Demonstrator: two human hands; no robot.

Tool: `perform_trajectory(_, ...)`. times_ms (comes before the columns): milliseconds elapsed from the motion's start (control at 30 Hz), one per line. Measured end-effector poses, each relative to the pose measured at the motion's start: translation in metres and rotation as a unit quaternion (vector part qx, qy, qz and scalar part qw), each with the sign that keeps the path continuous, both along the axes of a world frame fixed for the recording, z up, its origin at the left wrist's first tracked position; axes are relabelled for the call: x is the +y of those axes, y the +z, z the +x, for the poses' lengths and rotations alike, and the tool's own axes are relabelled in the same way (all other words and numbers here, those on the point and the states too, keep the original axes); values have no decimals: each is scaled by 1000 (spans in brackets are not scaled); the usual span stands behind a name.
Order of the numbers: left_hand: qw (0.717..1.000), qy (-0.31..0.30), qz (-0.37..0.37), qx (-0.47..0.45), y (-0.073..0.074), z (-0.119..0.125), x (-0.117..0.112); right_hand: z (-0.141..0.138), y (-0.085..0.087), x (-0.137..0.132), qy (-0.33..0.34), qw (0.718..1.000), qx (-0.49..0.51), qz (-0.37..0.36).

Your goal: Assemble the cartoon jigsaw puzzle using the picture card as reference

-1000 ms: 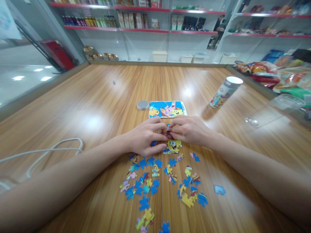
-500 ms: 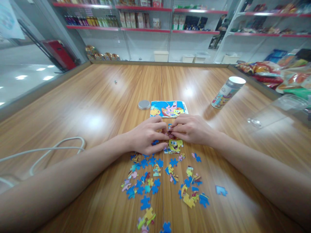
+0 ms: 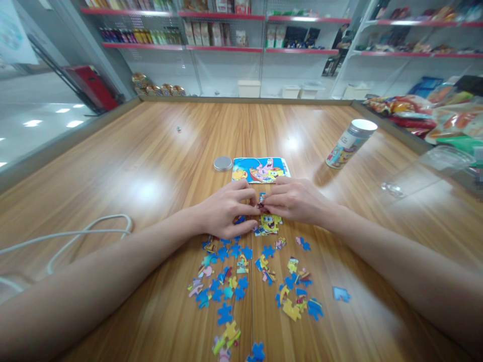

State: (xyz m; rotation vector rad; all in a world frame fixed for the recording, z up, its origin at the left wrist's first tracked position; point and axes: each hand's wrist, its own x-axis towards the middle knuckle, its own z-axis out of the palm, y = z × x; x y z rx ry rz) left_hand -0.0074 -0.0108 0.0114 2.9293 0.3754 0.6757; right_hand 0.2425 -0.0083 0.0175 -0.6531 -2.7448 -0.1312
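Observation:
My right hand (image 3: 300, 202) pinches a small dark-red puzzle piece (image 3: 261, 205), partly hidden by the fingertips. Close against it from the other side, my left hand (image 3: 231, 210) has its thumb and fingers apart, index fingertip at the piece. Just below lies a joined yellow-faced section (image 3: 269, 224) of the puzzle. Under the left palm a few pieces are partly covered. Many loose pieces (image 3: 225, 313), blue, yellow and pink, are scattered nearer to me. Beyond my hands lies a picture card (image 3: 241, 165) with cartoon figures on blue.
A round metal lid (image 3: 223, 163) sits left of the card. To the right stands a printed canister (image 3: 349, 146). A pale cable (image 3: 90, 231) loops at the left. Clear plastic packaging (image 3: 426, 173) and snack bags (image 3: 407, 108) are at the right edge. Shelves line the back.
The view has shifted slightly. Both hands stay close together, and the right fingers have moved a little around the puzzle piece.

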Motion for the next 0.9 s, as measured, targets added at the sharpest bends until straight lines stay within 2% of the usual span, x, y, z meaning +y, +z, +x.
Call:
perform_trajectory(300, 1000, -1, -2, 0, 1, -3, 2, 3, -2, -1, 3, 1000, 4, -29)
perform_trajectory(500, 1000, -10, -5, -6, 1, -3, 3, 6, -9, 0, 8, 992, 120, -26)
perform_trajectory(633, 1000, -15, -15, -8, 0, -4, 3, 7, -13, 1, 5, 993, 114, -40)
perform_trajectory(700, 1000, -16, -17, -7, 0, -4, 3, 7, -13, 1, -16, 990, 133, -39)
perform_trajectory(800, 1000, -18, -18, -9, 1, -4, 3, 8, -11, -1, -80, 983, 162, -29)
perform_trajectory(900, 999, -20, -23, -15, 2, -4, 3, 10, -7, -3, -125, 983, 123, -52)
